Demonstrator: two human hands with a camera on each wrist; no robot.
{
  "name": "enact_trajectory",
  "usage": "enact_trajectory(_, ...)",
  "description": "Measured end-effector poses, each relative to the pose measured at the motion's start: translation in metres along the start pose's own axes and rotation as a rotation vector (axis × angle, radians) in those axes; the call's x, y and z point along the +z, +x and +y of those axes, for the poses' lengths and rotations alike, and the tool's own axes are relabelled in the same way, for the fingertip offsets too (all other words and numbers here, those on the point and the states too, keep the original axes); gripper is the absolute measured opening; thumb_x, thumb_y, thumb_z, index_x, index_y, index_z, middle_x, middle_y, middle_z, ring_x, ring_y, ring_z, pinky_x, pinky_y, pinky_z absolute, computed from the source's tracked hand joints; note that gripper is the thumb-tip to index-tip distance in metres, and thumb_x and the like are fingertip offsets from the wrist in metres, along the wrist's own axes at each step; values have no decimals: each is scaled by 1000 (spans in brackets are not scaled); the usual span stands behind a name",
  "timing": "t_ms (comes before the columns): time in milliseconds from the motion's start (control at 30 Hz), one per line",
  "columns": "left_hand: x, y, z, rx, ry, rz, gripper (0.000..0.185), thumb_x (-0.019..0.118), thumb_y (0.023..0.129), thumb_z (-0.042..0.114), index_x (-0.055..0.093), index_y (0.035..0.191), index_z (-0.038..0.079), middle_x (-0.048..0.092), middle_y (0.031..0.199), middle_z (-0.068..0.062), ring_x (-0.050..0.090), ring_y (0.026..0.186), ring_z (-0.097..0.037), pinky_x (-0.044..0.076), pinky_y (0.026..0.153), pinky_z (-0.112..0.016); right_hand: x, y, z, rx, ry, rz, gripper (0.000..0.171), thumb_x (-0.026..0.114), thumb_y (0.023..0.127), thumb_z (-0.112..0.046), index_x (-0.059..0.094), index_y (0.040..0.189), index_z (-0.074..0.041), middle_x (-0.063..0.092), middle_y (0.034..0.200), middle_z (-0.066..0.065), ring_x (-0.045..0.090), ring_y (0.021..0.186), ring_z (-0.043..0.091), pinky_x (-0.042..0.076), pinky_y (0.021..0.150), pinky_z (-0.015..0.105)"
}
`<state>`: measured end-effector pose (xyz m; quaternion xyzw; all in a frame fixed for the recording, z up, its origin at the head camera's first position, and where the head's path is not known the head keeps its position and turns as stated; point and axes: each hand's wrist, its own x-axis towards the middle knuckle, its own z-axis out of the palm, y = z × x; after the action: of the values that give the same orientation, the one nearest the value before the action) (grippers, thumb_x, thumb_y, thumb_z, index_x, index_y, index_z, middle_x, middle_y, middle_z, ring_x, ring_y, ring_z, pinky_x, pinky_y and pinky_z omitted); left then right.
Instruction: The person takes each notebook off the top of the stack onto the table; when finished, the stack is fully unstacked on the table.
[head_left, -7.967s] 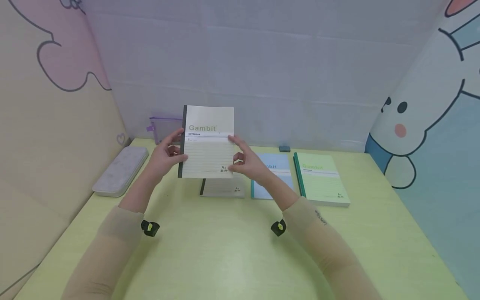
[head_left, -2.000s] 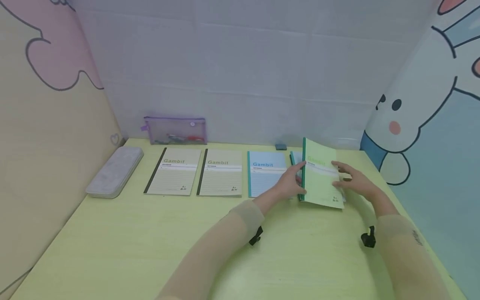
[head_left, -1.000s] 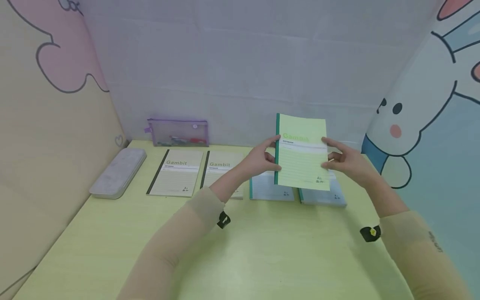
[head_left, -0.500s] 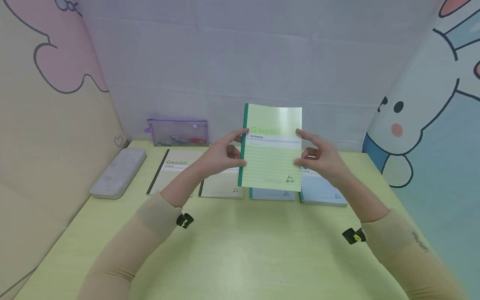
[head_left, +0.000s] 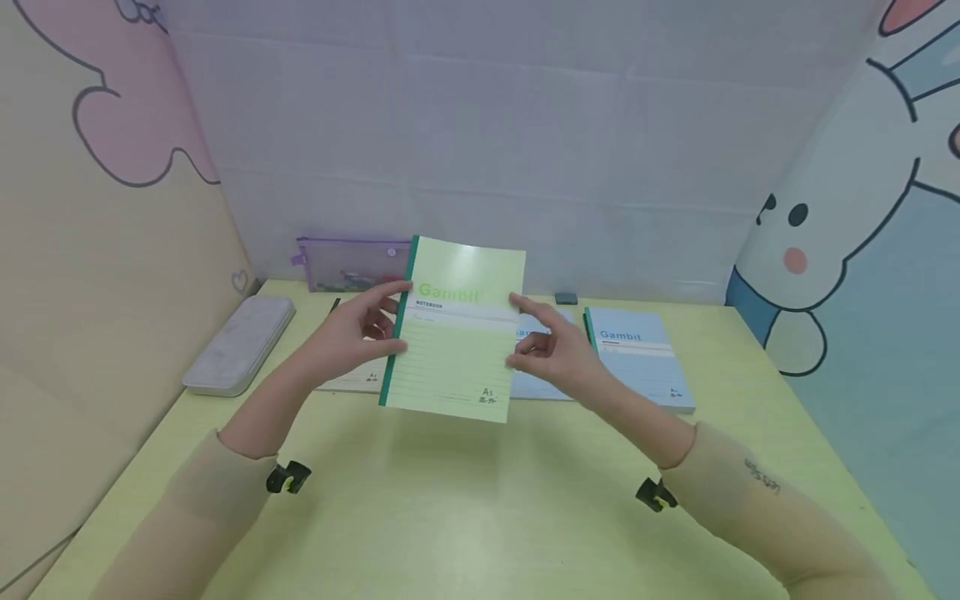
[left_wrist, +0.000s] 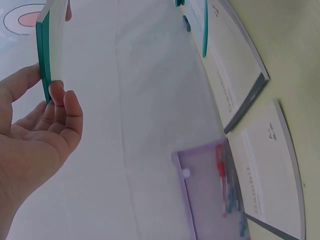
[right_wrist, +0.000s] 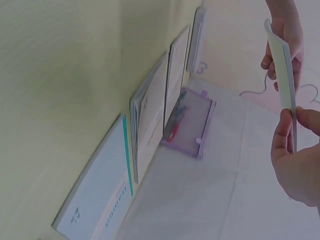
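A light green notebook (head_left: 457, 367) with a dark green spine is held up in the air, cover toward me and slightly tilted. My left hand (head_left: 347, 335) pinches its spine edge between thumb and fingers. The opposite edge is pinched by my right hand (head_left: 558, 346). In the left wrist view the notebook (left_wrist: 45, 55) shows edge-on beside the left hand (left_wrist: 40, 135). The right wrist view has both hands on it, the right hand (right_wrist: 300, 165) nearer. Behind it in the head view, a white notebook on the table is mostly hidden.
A white notebook (head_left: 351, 383) lies at left, a blue notebook (head_left: 542, 385) and a thicker blue stack (head_left: 641, 362) at right. Along the back wall are a purple mesh pouch (head_left: 348, 265) with pens and a small dark block (head_left: 566, 298). A grey case (head_left: 240, 346) lies far left.
Earlier a white notebook was held up; it now lies at left. The green notebook was lifted off the right-hand stack, exposing blue, and carried left by both hands, lowering slightly over the last half second.
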<state>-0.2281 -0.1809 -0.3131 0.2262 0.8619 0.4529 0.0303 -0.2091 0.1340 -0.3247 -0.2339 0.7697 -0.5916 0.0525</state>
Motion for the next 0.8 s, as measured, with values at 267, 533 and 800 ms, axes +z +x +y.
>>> enact_trajectory(267, -20, -40, -37, -31, -47, -5, 75, 73, 82, 12, 36, 145, 28, 54, 113, -9, 58, 81, -19, 49, 65, -25, 56, 4, 9, -26, 26, -49, 84, 74, 77, 4, 34, 147, -16, 39, 133, 9, 64, 85, 18, 55, 74, 28)
enact_trajectory(533, -38, -77, -72, -61, -72, -109, 78, 71, 85, 17, 28, 149, 24, 39, 124, -16, 62, 73, -19, 51, 65, -27, 103, 8, 25, 33, 51, -144, 83, 75, 76, 2, 35, 147, -15, 41, 133, 9, 66, 83, 18, 54, 74, 24)
enact_trajectory(800, -48, -103, -100, -172, -29, -187, 80, 70, 86, 20, 22, 150, 22, 44, 119, -21, 68, 73, -20, 53, 72, -29, 146, 9, 45, 115, -1, -187, 85, 79, 73, -2, 37, 145, -16, 46, 121, 3, 67, 74, 8, 51, 69, 18)
